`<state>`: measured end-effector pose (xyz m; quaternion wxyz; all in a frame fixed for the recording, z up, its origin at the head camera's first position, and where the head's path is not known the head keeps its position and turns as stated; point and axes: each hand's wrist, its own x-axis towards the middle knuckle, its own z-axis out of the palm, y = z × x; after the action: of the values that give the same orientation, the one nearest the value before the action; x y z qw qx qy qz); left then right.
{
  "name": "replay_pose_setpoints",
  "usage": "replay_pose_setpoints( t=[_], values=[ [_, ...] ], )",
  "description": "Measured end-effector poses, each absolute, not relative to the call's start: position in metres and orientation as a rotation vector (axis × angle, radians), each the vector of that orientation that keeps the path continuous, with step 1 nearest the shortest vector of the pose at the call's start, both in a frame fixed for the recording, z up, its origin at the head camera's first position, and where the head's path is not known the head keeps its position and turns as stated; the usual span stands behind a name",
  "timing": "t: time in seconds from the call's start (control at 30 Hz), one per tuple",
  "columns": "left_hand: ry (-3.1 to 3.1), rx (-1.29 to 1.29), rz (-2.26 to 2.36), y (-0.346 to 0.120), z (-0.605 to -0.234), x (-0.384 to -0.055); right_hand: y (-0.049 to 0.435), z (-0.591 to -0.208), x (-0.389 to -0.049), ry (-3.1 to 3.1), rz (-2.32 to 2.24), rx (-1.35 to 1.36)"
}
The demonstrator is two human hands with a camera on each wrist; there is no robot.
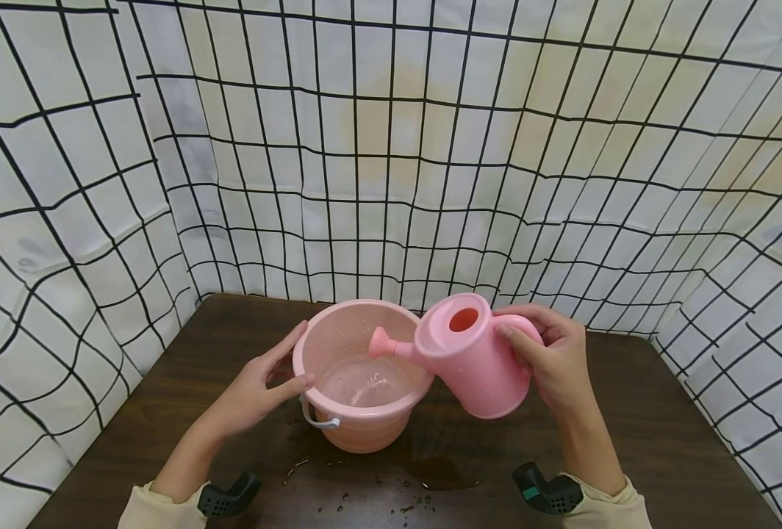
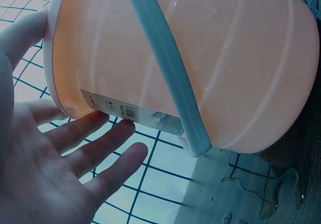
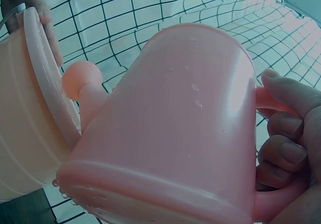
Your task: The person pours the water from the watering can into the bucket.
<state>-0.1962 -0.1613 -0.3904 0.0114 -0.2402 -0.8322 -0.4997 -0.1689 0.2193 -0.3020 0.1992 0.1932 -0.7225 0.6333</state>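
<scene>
My right hand point(image 1: 555, 353) grips the looped handle of a pink watering can point(image 1: 480, 364), its fingers curled round it in the right wrist view. The can is tilted to the left, clear of the table, with its flared spout point(image 1: 383, 343) over the mouth of a peach-pink bucket point(image 1: 364, 433). Water point(image 1: 367, 382) with ripples lies inside the bucket. My left hand point(image 1: 262, 386) rests against the bucket's left rim, thumb and fingers spread along its outside. A pale bail handle point(image 2: 170, 68) hangs down the bucket's side, near a barcode label point(image 2: 110, 106).
The dark wooden table point(image 1: 232, 330) carries a puddle point(image 1: 440, 472) and scattered drops in front of the bucket. A black wire grid point(image 1: 391, 154) backed with white sheeting encloses the back and both sides. Each wrist wears a dark strapped device point(image 1: 228, 498).
</scene>
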Motion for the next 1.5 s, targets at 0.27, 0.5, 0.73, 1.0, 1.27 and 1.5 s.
replay_pose_setpoints(
  t=[0.27,0.5,0.73,1.0,1.27,1.5],
  values=[
    [-2.586,-0.759,-1.581,-0.1612,-0.3911,-0.1967,0.2186,-0.3012,-0.1690,-2.038,1.762,0.524],
    [-2.587,-0.756,-1.590,-0.1614,-0.3913,-0.1969,0.2180,-0.3004,-0.1697,-2.042,1.766,0.515],
    [-2.588,-0.755,-1.582,-0.1613,-0.3913,-0.1967,0.2193,-0.3003,-0.1702,-2.039,1.762,0.548],
    [-2.594,-0.751,-1.578,-0.1610,-0.3910,-0.1968,0.2190,-0.2990,-0.1703,-2.067,1.761,0.535],
    [-2.595,-0.745,-1.574,-0.1610,-0.3912,-0.1972,0.2189,-0.2988,-0.1719,-2.073,1.754,0.539],
    [-2.581,-0.765,-1.597,-0.1612,-0.3910,-0.1967,0.2184,-0.2989,-0.1724,-2.060,1.751,0.573]
  ],
)
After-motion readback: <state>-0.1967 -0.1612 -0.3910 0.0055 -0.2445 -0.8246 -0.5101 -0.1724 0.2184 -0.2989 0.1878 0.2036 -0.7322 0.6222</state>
